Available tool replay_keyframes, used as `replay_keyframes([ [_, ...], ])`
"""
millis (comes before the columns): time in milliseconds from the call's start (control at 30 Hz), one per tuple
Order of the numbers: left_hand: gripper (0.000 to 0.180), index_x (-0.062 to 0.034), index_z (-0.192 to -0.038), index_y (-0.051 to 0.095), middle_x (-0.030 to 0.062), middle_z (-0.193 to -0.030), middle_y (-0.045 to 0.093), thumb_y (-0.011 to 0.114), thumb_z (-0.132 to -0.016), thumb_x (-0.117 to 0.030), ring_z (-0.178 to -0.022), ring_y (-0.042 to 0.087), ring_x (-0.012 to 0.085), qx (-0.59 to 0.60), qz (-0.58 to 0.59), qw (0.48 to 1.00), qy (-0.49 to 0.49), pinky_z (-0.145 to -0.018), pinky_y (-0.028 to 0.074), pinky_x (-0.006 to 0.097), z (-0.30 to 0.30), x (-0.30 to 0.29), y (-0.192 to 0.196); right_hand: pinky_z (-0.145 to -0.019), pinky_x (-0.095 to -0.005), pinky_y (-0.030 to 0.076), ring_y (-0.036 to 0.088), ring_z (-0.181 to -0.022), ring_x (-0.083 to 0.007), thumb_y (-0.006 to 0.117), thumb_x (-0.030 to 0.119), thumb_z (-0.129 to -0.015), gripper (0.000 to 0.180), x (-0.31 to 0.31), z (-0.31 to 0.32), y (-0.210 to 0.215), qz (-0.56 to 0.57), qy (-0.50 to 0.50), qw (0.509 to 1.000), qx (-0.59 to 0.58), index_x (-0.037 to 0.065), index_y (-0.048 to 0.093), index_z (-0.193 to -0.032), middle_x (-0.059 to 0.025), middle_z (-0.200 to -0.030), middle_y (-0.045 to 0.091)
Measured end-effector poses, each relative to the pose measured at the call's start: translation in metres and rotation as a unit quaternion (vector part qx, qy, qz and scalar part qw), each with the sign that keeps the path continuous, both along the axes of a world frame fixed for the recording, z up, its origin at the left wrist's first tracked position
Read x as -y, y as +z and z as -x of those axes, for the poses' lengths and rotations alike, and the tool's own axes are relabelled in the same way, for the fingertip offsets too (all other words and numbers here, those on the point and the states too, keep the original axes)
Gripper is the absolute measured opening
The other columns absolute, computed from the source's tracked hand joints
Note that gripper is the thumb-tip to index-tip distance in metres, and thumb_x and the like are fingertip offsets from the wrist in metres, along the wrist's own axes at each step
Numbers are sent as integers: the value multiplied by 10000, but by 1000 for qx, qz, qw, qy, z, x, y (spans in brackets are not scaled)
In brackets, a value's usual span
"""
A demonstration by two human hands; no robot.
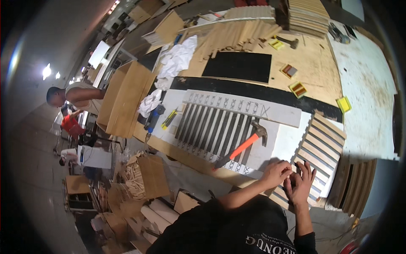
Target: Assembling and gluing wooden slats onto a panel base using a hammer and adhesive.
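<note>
Dim workshop at left of frame; worktable (pixel 368 76) across centre and right, pale, scuffed. Striped board (pixel 211 131) at centre, flat, dark and light bars in parallel, white strip (pixel 243 106) with crossed marks along upper ends, presumably for even spacing. Slatted panel (pixel 321 141) at lower right of centre, flat, straight wooden slats with dark gaps, likely laid near the edge for easy reach. Hammer (pixel 244 146) resting over the bars, orange handle toward lower edge, dark metal claw head; probably parked for a quick grab. Left hand (pixel 277 173) and right hand (pixel 301 186) at near end of panel, angled inward, apparently to meet at one spot. Left fingers curled, right fingers bent, partly fanned; pinching anything or not, unclear. Yellow knife (pixel 170 119), slim, left of bars.
</note>
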State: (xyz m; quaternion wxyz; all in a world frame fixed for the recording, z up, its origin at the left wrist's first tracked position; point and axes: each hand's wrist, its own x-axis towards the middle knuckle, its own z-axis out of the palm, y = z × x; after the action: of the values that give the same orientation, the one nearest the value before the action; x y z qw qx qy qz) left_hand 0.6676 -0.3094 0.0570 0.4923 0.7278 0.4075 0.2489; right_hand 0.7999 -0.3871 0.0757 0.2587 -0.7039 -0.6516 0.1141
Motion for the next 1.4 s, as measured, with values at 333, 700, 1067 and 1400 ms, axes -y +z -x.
replay_keyframes([
  [333,179,-41,-840,539,133,-712,557,564,-864,-217,-659,560,302,2,-59,995,86,-586,422,387,9,5,9,-959,-469,357,488,-1107,-364,656,109,-771,158,11,-8,-4,-126,-108,967,-192,27,528,-814,-191,-1089,521],
  [700,317,-81,-1112,473,129,-953,562,585,-816,-110,-803,578,315,-17,-36,998,43,-678,467,380,-1,14,14,-750,-436,446,564,-879,-337,622,30,-728,232,14,-7,16,23,-33,998,-37,23,605,-959,-152,-954,580],
  [1067,438,-78,-1160,510,154,-1110,517,538,-729,-7,-1034,497,334,-67,32,997,28,-858,426,409,-6,42,0,-755,-409,381,526,-887,-298,635,100,-620,390,-3,12,26,26,4,999,39,73,586,-1006,-102,-948,575],
  [1400,130,-37,-932,584,110,-833,610,566,-856,-140,-742,598,281,-43,-49,998,8,-665,474,365,19,11,1,-658,-363,399,519,-762,-255,768,153,-654,158,67,-68,35,26,-232,971,52,107,623,-699,-42,-759,530],
])
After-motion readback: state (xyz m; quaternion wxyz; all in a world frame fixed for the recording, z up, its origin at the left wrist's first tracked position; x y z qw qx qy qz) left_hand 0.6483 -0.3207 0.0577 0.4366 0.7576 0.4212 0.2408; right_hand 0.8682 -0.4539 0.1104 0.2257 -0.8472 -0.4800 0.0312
